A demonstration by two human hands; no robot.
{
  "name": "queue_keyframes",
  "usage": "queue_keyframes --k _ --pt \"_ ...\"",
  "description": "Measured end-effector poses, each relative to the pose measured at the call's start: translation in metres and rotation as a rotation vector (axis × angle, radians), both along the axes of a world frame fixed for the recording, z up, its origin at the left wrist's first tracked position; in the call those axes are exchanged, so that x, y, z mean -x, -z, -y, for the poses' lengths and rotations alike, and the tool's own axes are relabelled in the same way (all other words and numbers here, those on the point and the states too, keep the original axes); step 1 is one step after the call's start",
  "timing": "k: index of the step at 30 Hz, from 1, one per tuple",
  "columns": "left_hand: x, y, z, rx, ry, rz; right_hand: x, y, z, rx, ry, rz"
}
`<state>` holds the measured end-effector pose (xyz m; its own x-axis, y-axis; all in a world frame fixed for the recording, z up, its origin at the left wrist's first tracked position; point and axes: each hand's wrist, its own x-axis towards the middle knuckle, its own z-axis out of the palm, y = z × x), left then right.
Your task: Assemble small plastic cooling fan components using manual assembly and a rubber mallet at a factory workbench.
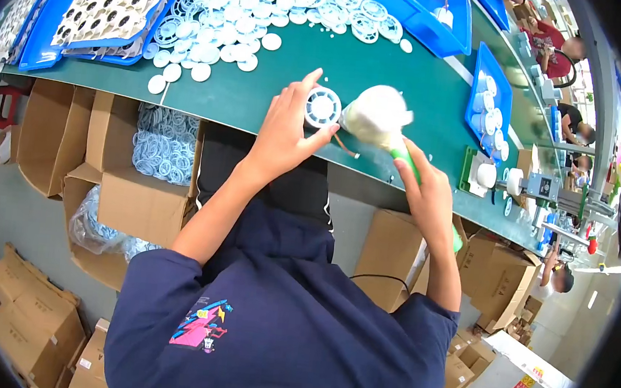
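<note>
My left hand (287, 123) is closed around a small round white part (323, 107) with a spoked, grey-ringed face turned up. A thin brownish lead with a white plug (347, 149) hangs from beside it. In my right hand (427, 192) is the green handle of a mallet-like tool (379, 115). Its bulky white head, seemingly wrapped, is blurred and close to the right side of the round part; whether they touch I cannot tell. Both hands are over the near edge of the green worktable (253, 91).
Loose white discs and rings (244, 21) are heaped at the table's far side. Blue trays with a moulded insert (114, 3) stand left, a blue bin (430, 17) far right. A tray of white parts (488, 109) and a metal fixture (541, 186) stand right. Cardboard boxes (142, 206) sit below.
</note>
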<state>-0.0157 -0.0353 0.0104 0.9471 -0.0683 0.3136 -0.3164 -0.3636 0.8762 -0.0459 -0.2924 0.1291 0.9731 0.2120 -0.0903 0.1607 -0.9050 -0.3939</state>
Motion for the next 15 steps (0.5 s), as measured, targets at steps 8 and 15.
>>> queue_keyframes --k 8,15 --pt "0.005 -0.001 -0.006 0.269 0.023 -0.158 -0.008 0.006 -0.011 -0.151 0.036 0.086" --pt "-0.002 -0.008 -0.011 0.292 0.056 -0.177 -0.013 -0.002 -0.005 0.0 -0.024 0.104"
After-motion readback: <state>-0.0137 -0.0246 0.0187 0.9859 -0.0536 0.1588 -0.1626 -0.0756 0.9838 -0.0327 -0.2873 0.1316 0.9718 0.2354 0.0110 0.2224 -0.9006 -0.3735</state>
